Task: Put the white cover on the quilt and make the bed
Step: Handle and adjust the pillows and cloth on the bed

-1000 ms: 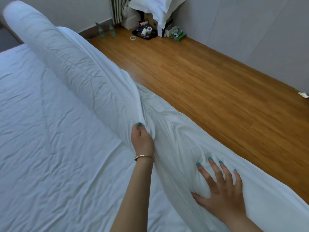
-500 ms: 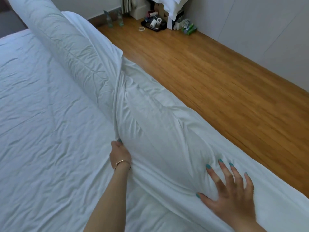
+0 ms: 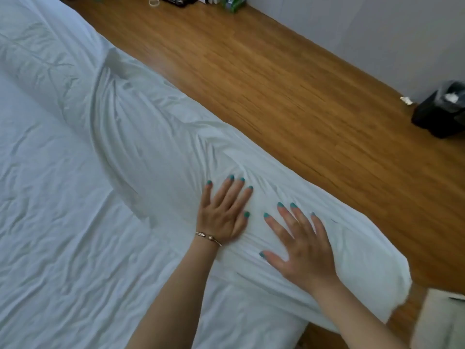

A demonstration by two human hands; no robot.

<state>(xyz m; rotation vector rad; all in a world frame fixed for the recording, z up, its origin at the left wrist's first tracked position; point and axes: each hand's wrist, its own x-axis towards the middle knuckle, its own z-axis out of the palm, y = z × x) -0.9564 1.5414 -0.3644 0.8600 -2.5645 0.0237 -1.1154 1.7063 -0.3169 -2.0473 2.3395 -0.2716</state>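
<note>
Two hands lie flat, fingers straight and spread, side by side on one rolled white quilt [image 3: 156,137]: the left hand [image 3: 222,210], one bracelet [image 3: 208,238] at its wrist, and the right hand [image 3: 300,244], neither gripping. The quilt, inside its white cover, runs as a long bolster along the bed's right edge, its near end overhanging the wooden floor [image 3: 289,79]. Left of it spreads one creased white sheet [image 3: 55,222]. Farther off, one black bin [image 3: 442,109] stands by the wall, one white scrap [image 3: 405,100] beside it; one tape ring [image 3: 153,2] lies at the far end.
</note>
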